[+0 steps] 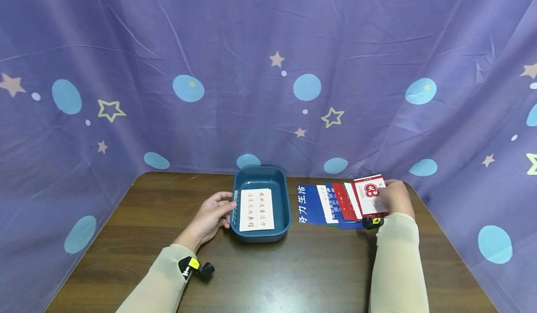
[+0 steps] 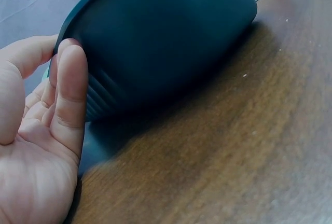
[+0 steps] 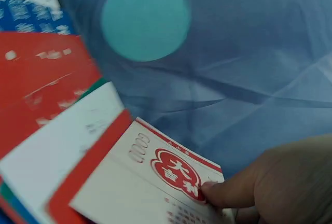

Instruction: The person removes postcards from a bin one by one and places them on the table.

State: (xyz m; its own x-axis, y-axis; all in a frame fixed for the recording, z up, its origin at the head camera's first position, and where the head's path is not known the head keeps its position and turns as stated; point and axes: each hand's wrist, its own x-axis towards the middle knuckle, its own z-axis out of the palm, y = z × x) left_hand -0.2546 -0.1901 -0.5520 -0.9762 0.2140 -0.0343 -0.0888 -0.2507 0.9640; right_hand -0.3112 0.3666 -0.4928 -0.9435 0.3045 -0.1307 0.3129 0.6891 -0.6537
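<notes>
My left hand [image 1: 211, 215] pinches the left rim of a dark blue plastic tray [image 1: 287, 201], with the thumb at the rim and fingers against the outer wall in the left wrist view. Inside the tray lies a white card [image 1: 257, 209] with columns of gold-brown characters. At the right, my right hand [image 1: 398, 199] pinches a white card with a red emblem [image 3: 155, 169] by its right edge, thumb on its face. That card overlaps a fanned row of red, white and blue cards [image 1: 312, 206]. The fingers under it are mostly hidden.
The brown wooden table [image 1: 293, 275] carries the tray and the cards. A purple curtain [image 1: 251, 131] with stars and blue dots hangs close behind and on both sides. Each wrist bears a small black camera [image 1: 205, 271] on a strap.
</notes>
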